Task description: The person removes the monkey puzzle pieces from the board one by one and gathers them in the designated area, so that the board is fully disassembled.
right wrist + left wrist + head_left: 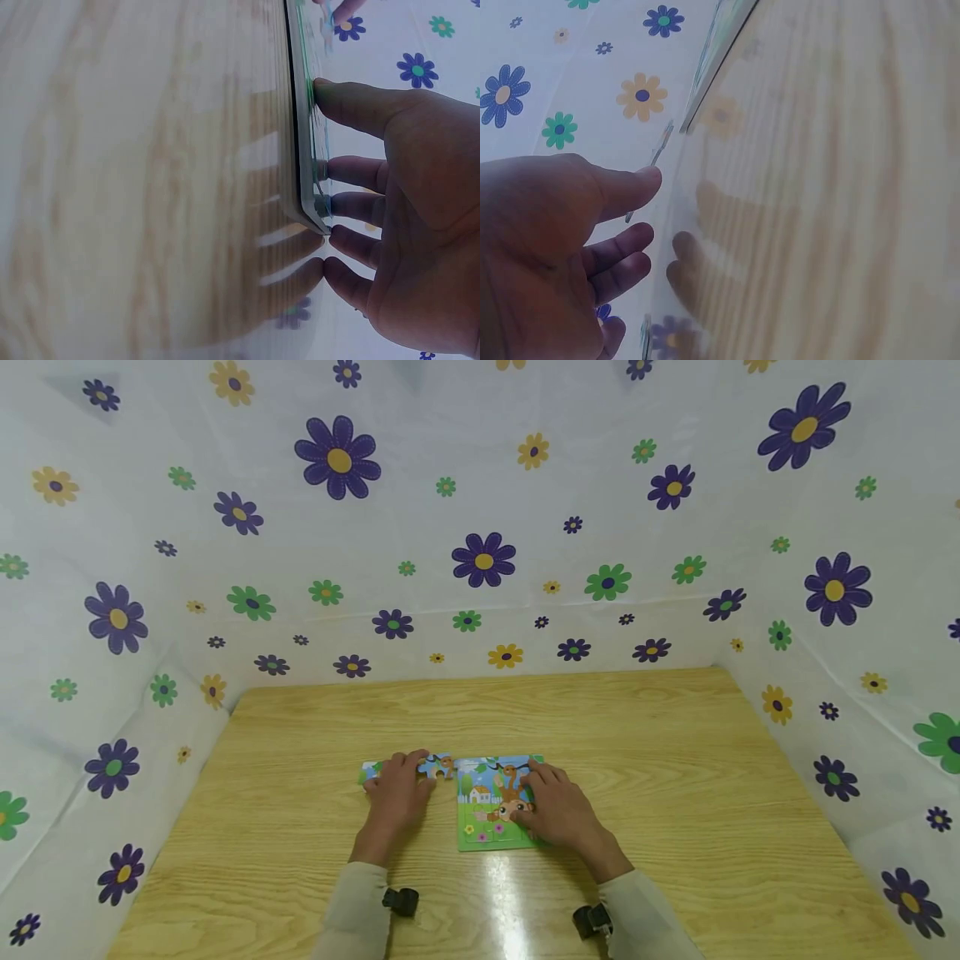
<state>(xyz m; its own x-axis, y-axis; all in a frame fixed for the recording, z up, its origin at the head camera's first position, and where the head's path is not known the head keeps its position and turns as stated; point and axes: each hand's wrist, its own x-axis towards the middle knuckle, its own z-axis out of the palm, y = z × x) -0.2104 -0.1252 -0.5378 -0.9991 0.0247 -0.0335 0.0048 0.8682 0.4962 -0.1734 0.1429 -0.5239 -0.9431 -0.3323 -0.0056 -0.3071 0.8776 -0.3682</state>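
A jigsaw puzzle board (482, 827) with a green rim lies flat on the table, showing a monkey, a small house and flowers. My right hand (558, 806) rests on its right side. In the right wrist view the thumb (352, 101) touches the board's top, and the other fingers are spread along its edge and corner. Left of the board, my left hand (397, 793) pinches a puzzle piece (444, 766) between thumb and index finger. That piece (664, 139) looks tilted off the table in the left wrist view; the thumb partly hides it. Another piece (369, 771) lies partly under the left hand.
The wooden table (675, 760) carries the board and pieces. White cloth (420, 510) printed with flowers stands behind the table and along both sides. Black wrist cameras (405, 902) sit on both wrists over pale sleeves (352, 910).
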